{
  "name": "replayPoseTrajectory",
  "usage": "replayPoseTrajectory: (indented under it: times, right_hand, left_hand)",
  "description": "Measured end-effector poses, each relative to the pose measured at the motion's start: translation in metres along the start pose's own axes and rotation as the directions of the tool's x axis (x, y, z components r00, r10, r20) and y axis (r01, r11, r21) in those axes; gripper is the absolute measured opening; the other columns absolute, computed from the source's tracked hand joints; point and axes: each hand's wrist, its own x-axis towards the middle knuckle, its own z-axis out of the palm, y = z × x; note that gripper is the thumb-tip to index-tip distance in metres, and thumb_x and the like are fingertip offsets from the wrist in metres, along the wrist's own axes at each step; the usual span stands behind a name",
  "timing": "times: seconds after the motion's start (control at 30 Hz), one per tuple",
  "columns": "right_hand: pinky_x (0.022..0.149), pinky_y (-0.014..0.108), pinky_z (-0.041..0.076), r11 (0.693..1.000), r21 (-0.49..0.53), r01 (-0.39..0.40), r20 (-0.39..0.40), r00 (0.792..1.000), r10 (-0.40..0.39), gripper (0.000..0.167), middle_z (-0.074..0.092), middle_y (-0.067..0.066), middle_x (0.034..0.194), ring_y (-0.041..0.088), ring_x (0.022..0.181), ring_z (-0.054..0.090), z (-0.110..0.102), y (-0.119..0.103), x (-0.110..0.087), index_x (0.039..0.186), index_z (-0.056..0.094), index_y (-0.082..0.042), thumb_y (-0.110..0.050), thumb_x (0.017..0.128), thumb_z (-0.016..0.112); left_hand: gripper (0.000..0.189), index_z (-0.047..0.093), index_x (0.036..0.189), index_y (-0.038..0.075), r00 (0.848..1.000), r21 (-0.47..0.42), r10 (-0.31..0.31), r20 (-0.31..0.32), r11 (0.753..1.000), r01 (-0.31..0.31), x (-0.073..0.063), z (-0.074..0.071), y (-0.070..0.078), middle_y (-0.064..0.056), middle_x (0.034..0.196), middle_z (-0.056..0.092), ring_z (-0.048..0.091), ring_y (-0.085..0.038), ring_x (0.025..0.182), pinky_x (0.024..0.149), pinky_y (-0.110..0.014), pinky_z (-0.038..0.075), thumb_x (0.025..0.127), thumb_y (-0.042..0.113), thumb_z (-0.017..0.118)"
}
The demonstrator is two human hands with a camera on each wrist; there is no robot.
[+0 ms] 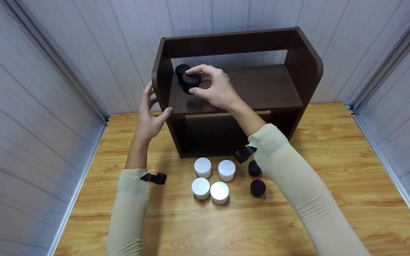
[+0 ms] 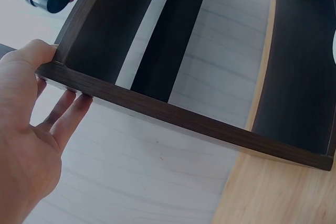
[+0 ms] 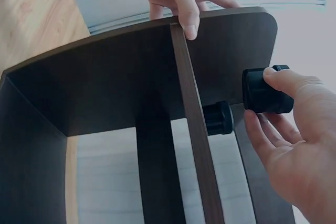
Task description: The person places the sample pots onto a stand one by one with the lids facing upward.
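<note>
My right hand [image 1: 220, 88] pinches a black lidded jar [image 1: 191, 81] between thumb and fingers, above the left part of the upper board of a dark brown shelf unit [image 1: 262, 89]. Just behind it, a second black jar [image 1: 181, 71] stands on that board near the left side panel; the right wrist view shows this standing jar [image 3: 219, 119] apart from the held one. My left hand [image 1: 149, 121] grips the unit's left side panel, its thumb at the front edge of the upper board and its fingers on the panel's outer face [image 2: 68, 111].
In front of the unit, several white-lidded jars [image 1: 220, 192] stand grouped on the wooden table [image 1: 176, 227]. To their right are two more black jars [image 1: 258, 187], one partly behind my right sleeve. Pale panel walls [image 1: 62, 71] enclose the back and sides.
</note>
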Motion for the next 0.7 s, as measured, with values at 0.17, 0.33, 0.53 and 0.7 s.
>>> replayPoseTrajectory:
  times: [0.17,0.33,0.53,0.7]
  right_hand:
    - [0.106,0.033,0.064,0.999,0.042,-0.021,-0.042,0.999,0.022,0.044,0.069,0.024,0.141,0.035,0.121,0.078,0.011,0.009,0.000,0.139,0.076,0.002,0.003,0.095,0.084]
    - [0.109,0.035,0.063,0.998,0.038,-0.055,-0.086,0.995,0.058,0.045,0.072,0.023,0.144,0.035,0.124,0.078,0.020,0.018,-0.001,0.139,0.078,0.000,0.003,0.095,0.085]
    - [0.110,0.036,0.062,0.996,-0.003,-0.089,-0.138,0.987,0.087,0.041,0.078,0.020,0.139,0.033,0.125,0.079,0.031,0.026,0.000,0.134,0.079,-0.001,0.003,0.094,0.085]
    - [0.106,0.036,0.065,0.993,-0.005,-0.118,-0.169,0.979,0.116,0.036,0.080,0.021,0.135,0.034,0.122,0.082,0.037,0.026,0.000,0.127,0.078,0.000,0.006,0.093,0.085]
  left_hand:
    - [0.085,0.033,0.173,0.001,0.999,-0.004,-0.039,0.015,0.999,0.039,0.000,0.001,0.000,-0.024,0.167,0.047,0.062,-0.042,0.139,0.086,-0.020,0.063,0.100,-0.001,0.076]
    - [0.085,0.033,0.173,0.001,0.999,-0.012,-0.045,0.020,0.999,0.045,0.000,0.003,0.000,-0.025,0.167,0.047,0.062,-0.044,0.140,0.081,-0.020,0.064,0.100,-0.001,0.076]
    - [0.084,0.032,0.174,0.001,0.999,-0.007,-0.035,0.022,0.999,0.035,0.001,0.003,0.000,-0.025,0.167,0.046,0.061,-0.043,0.141,0.082,-0.019,0.064,0.101,-0.001,0.075]
    - [0.085,0.032,0.174,0.002,0.999,-0.009,-0.051,0.017,0.999,0.051,0.001,0.003,-0.001,-0.024,0.168,0.046,0.061,-0.042,0.142,0.082,-0.018,0.063,0.101,-0.001,0.075]
